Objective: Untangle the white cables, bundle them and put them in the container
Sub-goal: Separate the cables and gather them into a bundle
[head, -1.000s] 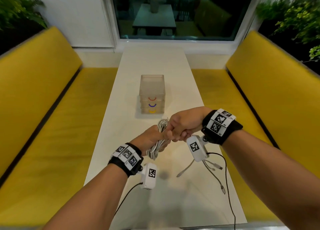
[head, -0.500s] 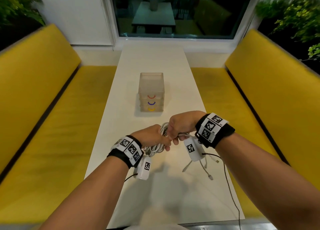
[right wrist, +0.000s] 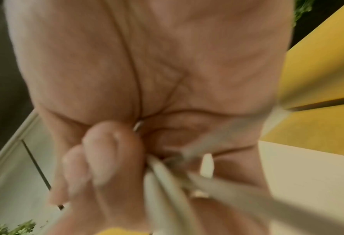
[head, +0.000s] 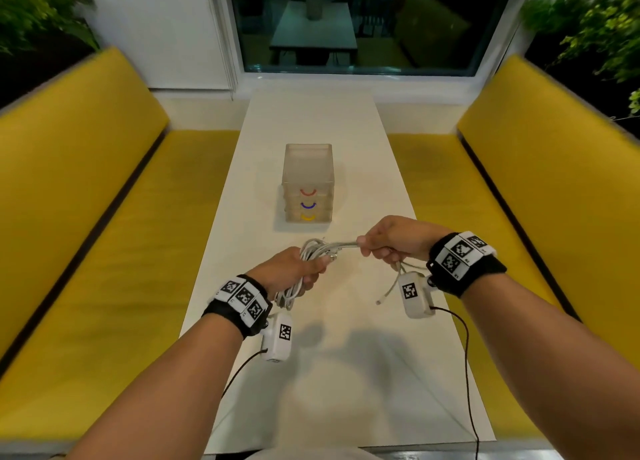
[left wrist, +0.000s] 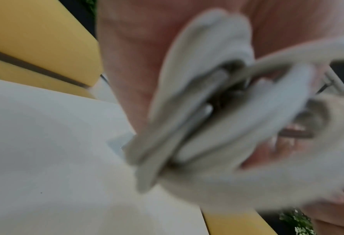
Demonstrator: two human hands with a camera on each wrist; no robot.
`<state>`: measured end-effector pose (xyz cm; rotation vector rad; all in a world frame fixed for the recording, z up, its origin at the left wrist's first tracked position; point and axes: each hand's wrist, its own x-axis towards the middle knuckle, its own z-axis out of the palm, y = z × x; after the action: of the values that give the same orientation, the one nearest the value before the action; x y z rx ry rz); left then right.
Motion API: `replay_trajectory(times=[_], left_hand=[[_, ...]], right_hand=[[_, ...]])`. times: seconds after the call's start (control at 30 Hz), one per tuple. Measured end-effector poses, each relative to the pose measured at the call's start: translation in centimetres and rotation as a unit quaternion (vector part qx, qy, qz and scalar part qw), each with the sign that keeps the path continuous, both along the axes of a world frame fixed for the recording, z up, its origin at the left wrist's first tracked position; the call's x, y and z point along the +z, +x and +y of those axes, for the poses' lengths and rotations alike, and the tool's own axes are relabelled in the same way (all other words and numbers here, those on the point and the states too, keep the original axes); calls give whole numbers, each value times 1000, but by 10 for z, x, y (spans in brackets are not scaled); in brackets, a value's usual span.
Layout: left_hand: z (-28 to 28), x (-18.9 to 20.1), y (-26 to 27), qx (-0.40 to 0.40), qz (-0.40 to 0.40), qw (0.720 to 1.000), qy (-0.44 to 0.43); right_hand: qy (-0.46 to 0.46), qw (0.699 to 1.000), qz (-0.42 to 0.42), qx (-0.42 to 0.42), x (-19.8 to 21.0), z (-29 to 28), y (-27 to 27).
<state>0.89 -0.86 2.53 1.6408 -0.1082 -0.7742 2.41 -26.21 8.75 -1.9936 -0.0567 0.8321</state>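
Note:
A coiled bundle of white cables (head: 313,252) is held above the white table (head: 311,120). My left hand (head: 294,269) grips the coil around its middle; the loops (left wrist: 187,119) fill the blurred left wrist view. My right hand (head: 388,243) is closed round several strands (head: 346,245) stretched from the coil to it, seen close up as white cable strands (right wrist: 167,182) in the right wrist view. Loose cable ends (head: 386,295) with plugs dangle below the right hand. The translucent container (head: 308,182), a small drawer unit with red, blue and yellow handles, stands just beyond the hands.
Yellow benches (head: 86,200) run along both sides of the narrow table. A window (head: 363,27) closes the far end, with plants (head: 595,27) at the corners. Black leads (head: 465,355) from the wrist cameras trail over the near table edge.
My right hand has moved to the right, away from the left hand, drawing strands out taut between them. Both hands were pressed together over the coil before.

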Motion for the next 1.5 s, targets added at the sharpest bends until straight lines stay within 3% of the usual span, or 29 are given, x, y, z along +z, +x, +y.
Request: replay_trajectory(times=[0.13, 0.27, 0.37, 0.47, 0.53, 0.67, 0.9, 1.07, 1.27, 1.5], left_hand=[[-3, -3, 3, 73, -9, 997, -22], [-19, -3, 12, 214, -49, 976, 4], [-33, -5, 14, 295, -83, 952, 12], [-46, -5, 11, 314, -109, 943, 6], [-52, -7, 7, 309, -121, 943, -6], [-59, -10, 0, 307, -113, 944, -49], [-61, -11, -2, 301, -62, 945, -115], [-64, -9, -5, 309, -36, 942, -129], [-68, -8, -5, 324, -10, 940, -106], [-69, -4, -8, 318, -34, 944, -85]], right_hand=[[115, 991, 10, -67, -14, -1, -5], [186, 971, -28, -148, -31, 22, -15], [225, 925, -90, -294, -47, 55, -24], [303, 856, -66, -414, -59, 81, -31], [347, 819, -37, -455, -61, 89, -33], [370, 792, -24, -485, -55, 100, -31], [386, 804, -10, -452, -46, 104, -36], [423, 791, 20, -441, -45, 99, -40], [372, 819, -9, -436, -51, 97, -44], [320, 856, -72, -398, -55, 90, -49]])
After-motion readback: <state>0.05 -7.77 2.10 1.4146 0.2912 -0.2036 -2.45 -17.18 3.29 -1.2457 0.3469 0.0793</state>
